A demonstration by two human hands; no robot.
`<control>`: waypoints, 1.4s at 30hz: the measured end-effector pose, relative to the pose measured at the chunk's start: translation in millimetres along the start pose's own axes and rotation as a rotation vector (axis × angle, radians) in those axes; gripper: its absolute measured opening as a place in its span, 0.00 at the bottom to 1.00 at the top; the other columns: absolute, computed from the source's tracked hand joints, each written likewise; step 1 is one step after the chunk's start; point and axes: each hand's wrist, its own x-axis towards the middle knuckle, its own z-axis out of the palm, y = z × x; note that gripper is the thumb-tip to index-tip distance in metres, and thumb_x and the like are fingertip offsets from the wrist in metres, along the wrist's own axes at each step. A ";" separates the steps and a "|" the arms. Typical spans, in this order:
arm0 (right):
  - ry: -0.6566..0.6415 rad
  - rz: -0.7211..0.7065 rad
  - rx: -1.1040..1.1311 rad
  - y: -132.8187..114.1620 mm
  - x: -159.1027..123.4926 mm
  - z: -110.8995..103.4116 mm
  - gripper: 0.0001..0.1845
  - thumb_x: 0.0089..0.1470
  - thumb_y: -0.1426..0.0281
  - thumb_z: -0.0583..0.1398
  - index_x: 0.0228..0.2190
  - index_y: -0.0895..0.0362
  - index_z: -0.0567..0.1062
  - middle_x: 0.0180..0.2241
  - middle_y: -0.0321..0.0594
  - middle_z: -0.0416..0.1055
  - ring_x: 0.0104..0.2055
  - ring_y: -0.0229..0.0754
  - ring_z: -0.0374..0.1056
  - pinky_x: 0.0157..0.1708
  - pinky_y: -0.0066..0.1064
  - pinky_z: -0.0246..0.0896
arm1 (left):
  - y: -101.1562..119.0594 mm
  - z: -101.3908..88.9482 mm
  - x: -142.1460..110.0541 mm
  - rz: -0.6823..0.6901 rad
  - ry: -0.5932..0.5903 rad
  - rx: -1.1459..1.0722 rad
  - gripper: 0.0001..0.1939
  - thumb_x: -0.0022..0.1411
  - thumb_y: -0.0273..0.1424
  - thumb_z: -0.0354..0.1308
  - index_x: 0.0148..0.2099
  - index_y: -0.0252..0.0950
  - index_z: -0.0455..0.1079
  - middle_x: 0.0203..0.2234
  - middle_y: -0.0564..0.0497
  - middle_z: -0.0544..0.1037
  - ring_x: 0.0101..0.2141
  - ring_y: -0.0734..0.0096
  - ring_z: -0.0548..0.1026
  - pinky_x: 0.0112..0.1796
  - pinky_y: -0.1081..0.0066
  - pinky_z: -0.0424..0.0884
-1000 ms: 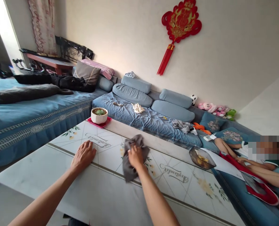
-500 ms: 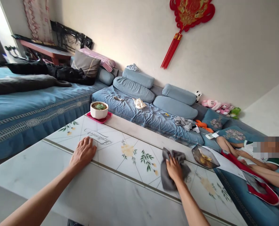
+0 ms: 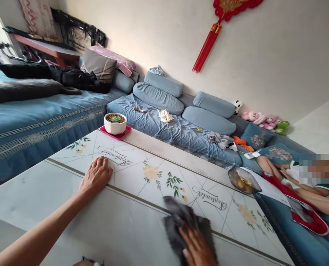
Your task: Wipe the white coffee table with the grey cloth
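My left hand rests flat on the white marble-patterned table, fingers stretched out, holding nothing. My right hand presses down on a dark grey cloth near the table's front edge, its fingers lying over the cloth. The cloth is spread on the tabletop and is blurred by motion. A white pot with a small green plant stands on a red tray at the table's far left corner.
A dark glass dish with yellow bits sits at the table's right edge. A blue sofa with cushions wraps round behind. A person lies on it at the right. Plush toys line the back.
My right hand has swept the grey cloth from the table's middle out to the right, then back toward me and the front edge. My left hand has stayed in place.
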 end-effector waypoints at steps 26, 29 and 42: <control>0.049 0.421 -0.040 46.4 203.6 -16.9 0.31 0.79 0.66 0.49 0.75 0.57 0.72 0.78 0.48 0.64 0.79 0.58 0.61 0.78 0.55 0.58 | 6.2 -16.5 4.0 -0.002 -0.033 -0.027 0.25 0.77 0.36 0.44 0.62 0.25 0.73 0.64 0.23 0.73 0.66 0.33 0.72 0.68 0.41 0.71; 0.067 0.443 -0.046 50.0 275.0 -15.2 0.32 0.78 0.67 0.50 0.75 0.62 0.71 0.78 0.54 0.62 0.79 0.60 0.60 0.79 0.56 0.55 | 6.9 -21.4 3.3 0.001 -0.053 -0.039 0.26 0.78 0.36 0.43 0.63 0.24 0.73 0.65 0.22 0.73 0.66 0.34 0.72 0.68 0.42 0.71; 0.031 0.387 -0.083 41.9 229.1 -12.5 0.31 0.78 0.68 0.49 0.73 0.62 0.74 0.77 0.52 0.64 0.78 0.57 0.63 0.78 0.49 0.60 | 5.1 -7.1 3.5 -0.037 -0.018 -0.037 0.27 0.77 0.38 0.45 0.65 0.26 0.72 0.68 0.24 0.72 0.70 0.35 0.70 0.71 0.42 0.68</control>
